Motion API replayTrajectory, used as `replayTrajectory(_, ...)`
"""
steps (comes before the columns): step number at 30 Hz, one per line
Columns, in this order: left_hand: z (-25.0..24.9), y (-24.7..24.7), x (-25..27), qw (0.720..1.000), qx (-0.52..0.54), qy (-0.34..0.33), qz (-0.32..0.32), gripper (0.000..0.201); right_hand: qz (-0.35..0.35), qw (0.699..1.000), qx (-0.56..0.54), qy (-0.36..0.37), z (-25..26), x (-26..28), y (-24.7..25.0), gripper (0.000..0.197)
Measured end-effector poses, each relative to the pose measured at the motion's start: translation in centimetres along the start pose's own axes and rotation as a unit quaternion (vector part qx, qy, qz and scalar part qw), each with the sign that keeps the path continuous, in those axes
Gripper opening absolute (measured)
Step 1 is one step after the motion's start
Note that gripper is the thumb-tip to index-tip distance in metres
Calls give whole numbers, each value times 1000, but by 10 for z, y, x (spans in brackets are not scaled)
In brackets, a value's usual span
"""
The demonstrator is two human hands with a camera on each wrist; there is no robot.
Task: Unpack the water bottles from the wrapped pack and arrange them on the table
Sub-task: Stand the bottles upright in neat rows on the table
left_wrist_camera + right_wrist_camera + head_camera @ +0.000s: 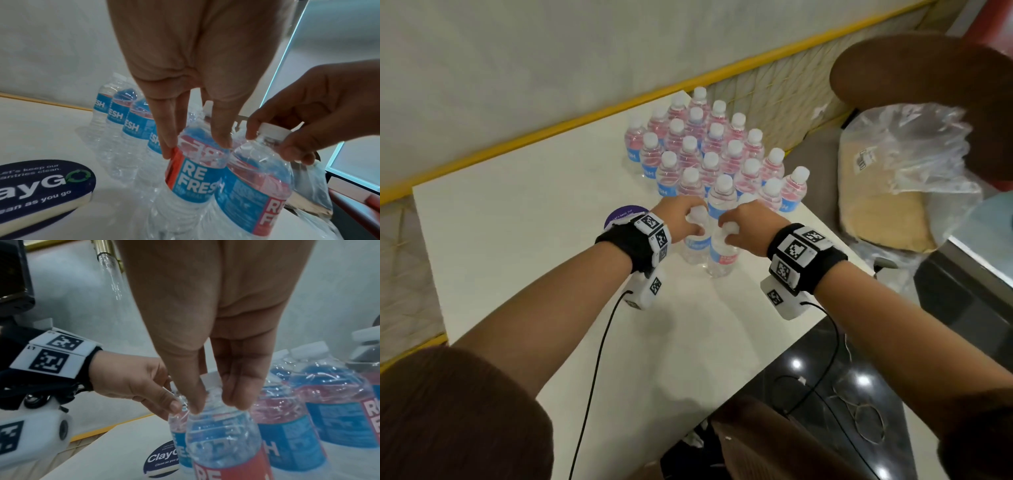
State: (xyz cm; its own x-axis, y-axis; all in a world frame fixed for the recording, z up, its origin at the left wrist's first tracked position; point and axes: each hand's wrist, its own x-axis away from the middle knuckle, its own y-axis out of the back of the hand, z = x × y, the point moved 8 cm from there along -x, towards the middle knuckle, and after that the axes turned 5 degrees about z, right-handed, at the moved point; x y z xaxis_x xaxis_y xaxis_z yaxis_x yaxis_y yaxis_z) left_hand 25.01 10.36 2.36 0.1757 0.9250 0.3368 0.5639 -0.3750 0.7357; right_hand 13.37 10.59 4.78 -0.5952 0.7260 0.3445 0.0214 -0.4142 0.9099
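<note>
Two clear water bottles with blue and red labels stand close together at the near edge of the group. My left hand (686, 219) grips the left bottle (693, 248) from above around its top; in the left wrist view its fingers (167, 146) reach down to the shoulder of that bottle (197, 175). My right hand (736, 222) pinches the neck of the right bottle (722, 255) just under the white cap, as the right wrist view shows with the fingers (236, 395) on the bottle (222, 443). Several more bottles (709, 147) stand in rows behind.
The white table (534, 240) carries a round purple sticker pad (621, 216) left of my hands. The empty plastic wrap (904, 154) lies on a seat off the table's right edge. A yellow-trimmed wall (551, 130) runs behind the table.
</note>
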Motion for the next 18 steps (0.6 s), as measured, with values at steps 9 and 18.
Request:
replayTrajectory(9, 1, 14, -26, 999, -21, 10, -28, 47, -9, 1000, -9, -3, -5, -20, 2, 18)
replayTrajectory(18, -2, 15, -26, 996, -82, 19, -12, 40, -3, 999, -26, -24, -7, -22, -2, 30)
